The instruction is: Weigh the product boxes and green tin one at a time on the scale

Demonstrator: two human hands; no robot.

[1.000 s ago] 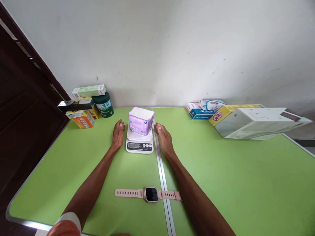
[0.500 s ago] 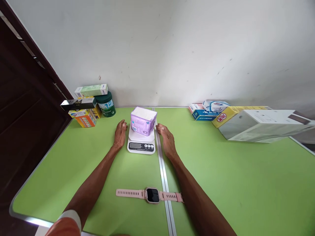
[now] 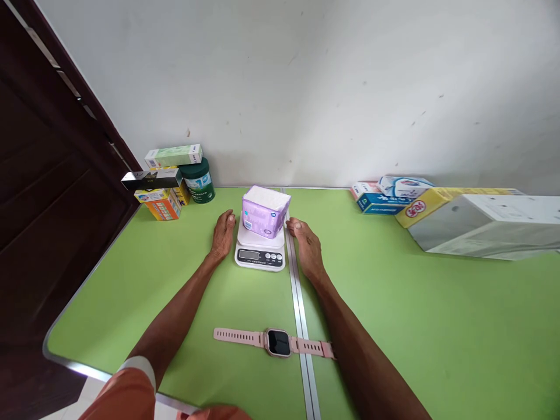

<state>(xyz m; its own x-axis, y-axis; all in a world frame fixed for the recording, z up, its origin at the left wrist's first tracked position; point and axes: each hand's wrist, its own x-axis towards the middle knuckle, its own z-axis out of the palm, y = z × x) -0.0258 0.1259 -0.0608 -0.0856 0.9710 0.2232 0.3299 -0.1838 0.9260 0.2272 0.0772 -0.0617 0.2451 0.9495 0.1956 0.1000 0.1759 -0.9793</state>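
A purple-wrapped soft pack [image 3: 264, 217], likely sanitary pads or tissues, rests a little askew on a white digital kitchen scale [image 3: 260, 258]. The scale's small display looks blank. My left hand [image 3: 223, 234] lies on its edge just left of the scale, loosely open and holding nothing. On the other side, my right hand [image 3: 308, 248] rests near the pack's right side, also open with nothing in it; its far fingers are partly hidden. Closer to me, a pink smartwatch [image 3: 278, 343] is stretched out flat, its right strap end reaching my right forearm.
Stacked small boxes [image 3: 161, 198] and a dark green tub [image 3: 199, 182] stand at the back left. By the wall on the right are a blue box [image 3: 382, 203], a yellow box [image 3: 420, 205] and a large white box [image 3: 494, 227]. A metal seam [image 3: 301, 309] divides the green table [image 3: 394, 326].
The camera view has shifted slightly, so everything appears a little farther right. Both hands, the pack and the scale keep their places relative to each other.
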